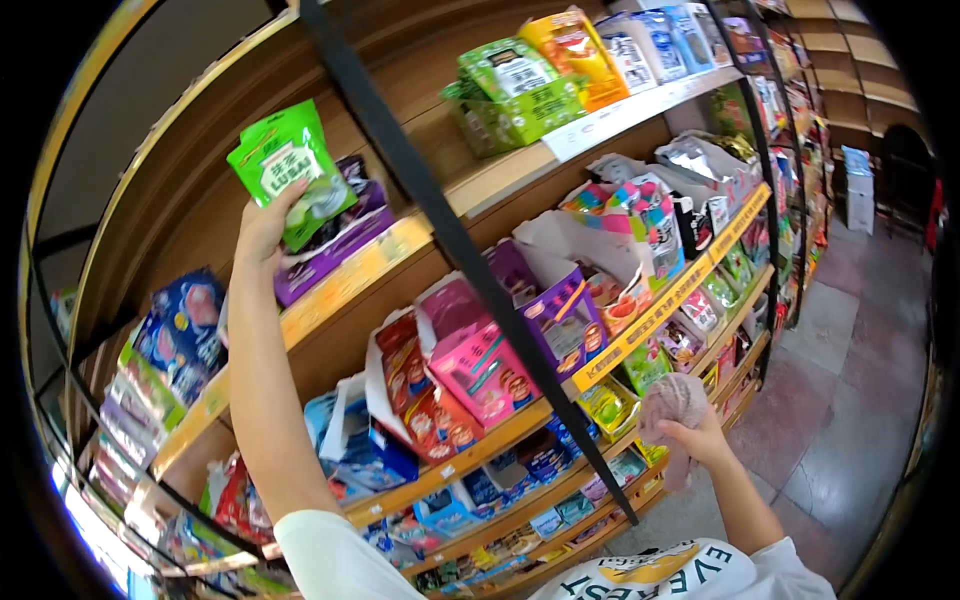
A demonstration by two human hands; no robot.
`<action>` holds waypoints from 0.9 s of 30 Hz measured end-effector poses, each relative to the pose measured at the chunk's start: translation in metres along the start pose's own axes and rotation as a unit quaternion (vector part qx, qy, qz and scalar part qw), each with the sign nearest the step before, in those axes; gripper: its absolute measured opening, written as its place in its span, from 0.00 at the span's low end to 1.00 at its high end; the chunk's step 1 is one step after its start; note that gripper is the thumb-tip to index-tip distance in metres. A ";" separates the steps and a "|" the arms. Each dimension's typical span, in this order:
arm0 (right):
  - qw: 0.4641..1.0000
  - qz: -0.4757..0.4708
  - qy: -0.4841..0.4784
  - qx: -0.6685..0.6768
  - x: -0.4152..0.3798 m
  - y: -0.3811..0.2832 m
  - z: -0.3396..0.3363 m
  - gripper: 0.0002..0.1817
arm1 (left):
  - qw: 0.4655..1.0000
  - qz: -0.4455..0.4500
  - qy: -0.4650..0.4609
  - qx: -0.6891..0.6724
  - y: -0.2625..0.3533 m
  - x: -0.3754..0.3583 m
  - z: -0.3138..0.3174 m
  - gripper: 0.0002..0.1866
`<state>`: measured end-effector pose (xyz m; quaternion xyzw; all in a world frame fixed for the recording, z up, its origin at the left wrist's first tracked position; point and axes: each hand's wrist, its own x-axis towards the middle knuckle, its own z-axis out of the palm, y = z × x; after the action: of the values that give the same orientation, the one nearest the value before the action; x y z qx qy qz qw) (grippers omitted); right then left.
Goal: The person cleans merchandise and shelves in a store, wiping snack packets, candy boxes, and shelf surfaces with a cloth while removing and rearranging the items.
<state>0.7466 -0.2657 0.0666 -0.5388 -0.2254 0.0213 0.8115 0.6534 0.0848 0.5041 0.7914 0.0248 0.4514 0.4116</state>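
Raised at the upper left, my left hand (268, 225) grips a green packet (292, 170) with pale lettering, held upright in front of a purple box (340, 245) on a wooden shelf. Lower right, my right hand (700, 436) is closed round a bunched pinkish-grey cloth (673, 405), part of which hangs below the fingers. The cloth is in front of the lower shelves, near yellow packets (607, 408).
A black metal post (440, 215) slants across the shelving. A green box (520, 115) stands on the upper shelf; pink (480, 375) and purple boxes (565, 320) fill a middle one. The tiled aisle floor (820, 400) runs along the right.
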 end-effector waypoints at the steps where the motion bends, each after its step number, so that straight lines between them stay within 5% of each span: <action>1: 1.000 0.004 -0.008 -0.016 0.004 -0.001 0.001 0.29 | 1.000 0.004 -0.010 -0.004 -0.007 0.010 -0.001 0.19; 14: 0.999 0.037 -0.035 -0.003 0.046 0.005 -0.031 0.32 | 0.992 -0.122 -0.004 0.032 -0.010 0.005 -0.018 0.17; 16: 0.998 0.033 -0.049 0.012 0.058 -0.004 -0.045 0.32 | 0.999 0.021 0.020 0.039 -0.002 -0.008 -0.005 0.17; 24: 0.988 -0.060 -0.140 0.017 0.140 -0.054 -0.110 0.30 | 0.978 0.136 0.151 0.039 0.036 -0.049 0.053 0.22; 26: 0.988 0.012 -0.151 0.013 0.166 -0.066 -0.131 0.29 | 0.976 0.147 0.157 0.036 0.045 -0.054 0.073 0.23; 27: 0.979 -0.071 -0.186 -0.045 0.181 -0.079 -0.133 0.29 | 0.974 0.162 0.154 0.041 0.048 -0.054 0.082 0.23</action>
<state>0.9442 -0.3633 0.1562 -0.5435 -0.4112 0.0533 0.7299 0.6655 -0.0207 0.4786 0.7220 -0.0225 0.6272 0.2911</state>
